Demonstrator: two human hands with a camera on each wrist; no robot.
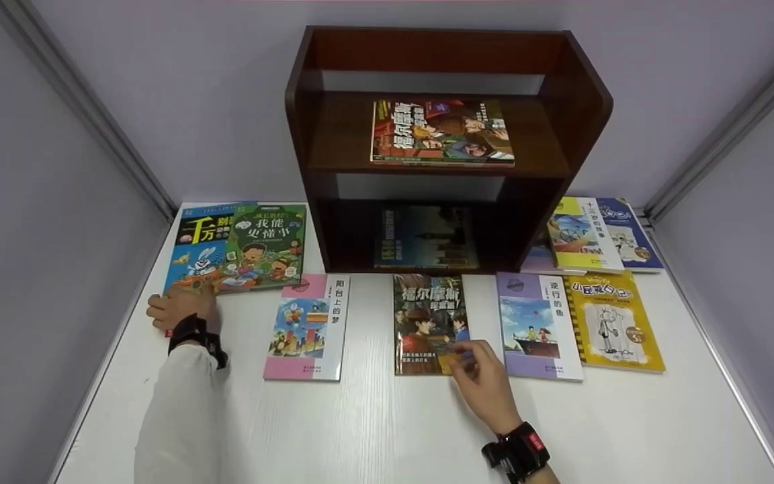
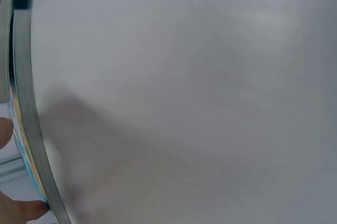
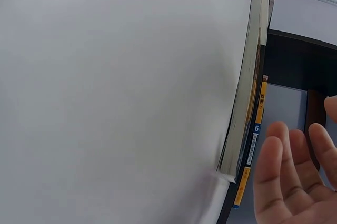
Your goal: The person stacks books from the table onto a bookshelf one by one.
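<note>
Right hand [image 1: 484, 380] is open and holds nothing, fingertips touching the near right corner of the detective book [image 1: 429, 323], whose long side runs away from it; left hand [image 1: 175, 309] rests flat at the 2 stacked books [image 1: 239, 245], far left.

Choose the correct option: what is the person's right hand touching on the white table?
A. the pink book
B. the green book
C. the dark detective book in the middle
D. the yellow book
C: in the head view the right hand has its fingertips on the lower right corner of the dark detective book; the other books lie apart from it.
</note>
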